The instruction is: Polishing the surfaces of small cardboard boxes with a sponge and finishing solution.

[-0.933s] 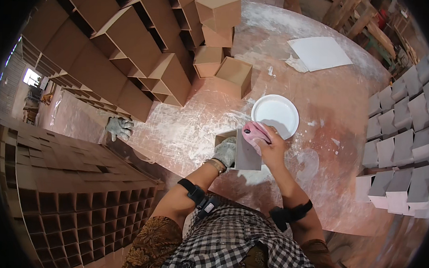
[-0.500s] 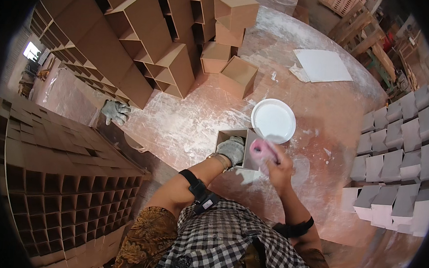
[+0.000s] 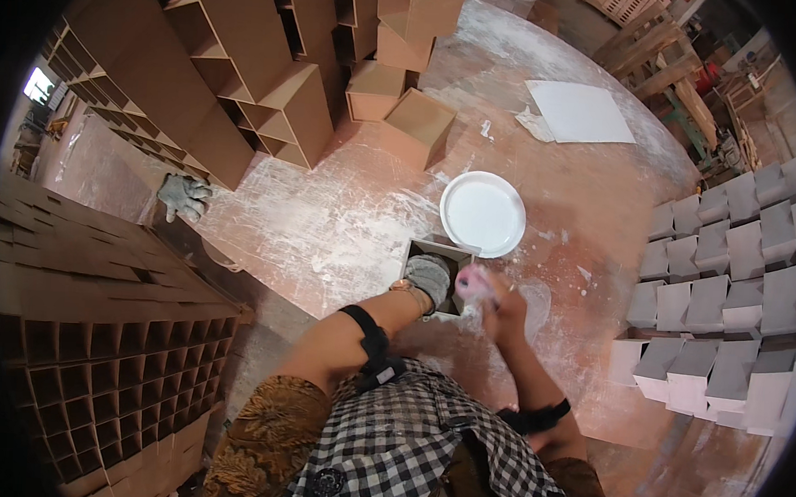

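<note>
My left hand [image 3: 429, 279], in a grey work glove, reaches into a small open cardboard box [image 3: 440, 247]. Its fingers are hidden inside the box. In my bare right hand [image 3: 505, 317] is a pink paint roller [image 3: 474, 282], blurred by motion, held at the box's right side. My fingers are closed round its handle, which is mostly covered. Just beyond the box lies a round white dish [image 3: 482, 215] with whitish contents.
Stacked brown cardboard boxes [image 3: 247, 38] rise at the far left, above a loose grey glove [image 3: 185, 197]. Partitioned cardboard stacks [image 3: 113, 360] stand at the near left. Rows of grey-and-white boxes [image 3: 738, 293] line the right. A white sheet [image 3: 581, 112] lies farther back.
My view has shifted, so the surroundings sit farther left. The box has turned, and its right wall shows less. The roller has moved slightly relative to the box. My left hand stays inside.
</note>
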Demonstrator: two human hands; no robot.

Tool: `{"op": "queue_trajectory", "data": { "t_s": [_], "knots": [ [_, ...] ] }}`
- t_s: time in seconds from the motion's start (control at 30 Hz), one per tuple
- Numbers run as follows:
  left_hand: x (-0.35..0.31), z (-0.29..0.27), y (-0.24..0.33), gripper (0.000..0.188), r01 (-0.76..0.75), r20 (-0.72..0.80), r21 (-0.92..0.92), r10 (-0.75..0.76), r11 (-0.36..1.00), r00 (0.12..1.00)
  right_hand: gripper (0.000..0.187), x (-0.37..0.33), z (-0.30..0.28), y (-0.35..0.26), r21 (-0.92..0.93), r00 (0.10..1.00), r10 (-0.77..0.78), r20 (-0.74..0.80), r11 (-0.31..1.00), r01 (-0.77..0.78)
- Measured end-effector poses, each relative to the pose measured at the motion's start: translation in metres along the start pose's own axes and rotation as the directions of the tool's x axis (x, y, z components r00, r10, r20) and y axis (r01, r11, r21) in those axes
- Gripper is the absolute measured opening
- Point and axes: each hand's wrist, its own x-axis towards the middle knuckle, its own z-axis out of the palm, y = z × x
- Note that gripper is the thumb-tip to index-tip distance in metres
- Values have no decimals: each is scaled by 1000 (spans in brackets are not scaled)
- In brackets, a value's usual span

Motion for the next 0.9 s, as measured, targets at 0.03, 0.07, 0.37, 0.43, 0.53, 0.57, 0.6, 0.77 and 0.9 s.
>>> {"op": "queue_trajectory", "data": {
  "t_s": [0.03, 0.07, 0.37, 0.43, 0.53, 0.57, 0.6, 0.77, 0.9],
  "knots": [
    [5, 15, -3, 22, -2, -12, 48, 2, 999, 1000, 50, -13, 2, -8, -21, 996, -84, -18, 996, 84],
    [10, 30, -6, 21, -2, -24, 95, 4, 996, 1000, 50, -19, 2, -12, -38, 994, -109, -20, 993, 108],
    [8, 16, -4, 24, -62, -37, 106, 67, 992, 997, 52, 48, 3, 5, -304, 981, -185, -60, 939, 159],
    [9, 20, -4, 24, -63, -21, 108, 66, 992, 998, 52, 31, 3, 3, -268, 980, -193, -37, 947, 177],
    [10, 24, -6, 26, -75, -3, 140, 76, 987, 997, 51, -23, -2, -11, -178, 991, -133, 30, 975, 136],
    [10, 25, -8, 26, -67, 0, 143, 68, 987, 998, 51, -38, -9, -23, -183, 993, -87, 83, 978, 101],
    [10, 25, -7, 26, -69, 0, 145, 70, 987, 998, 51, -45, -14, -30, -190, 990, -38, 133, 980, 63],
    [11, 23, -4, 26, -29, -46, 133, 36, 991, 998, 49, 9, -21, -11, -155, 980, -193, 55, 968, 199],
    [11, 23, -2, 26, -2, -75, 87, 8, 996, 997, 51, 62, -11, -4, -454, 967, -236, 98, 854, 255]
  ]
}}
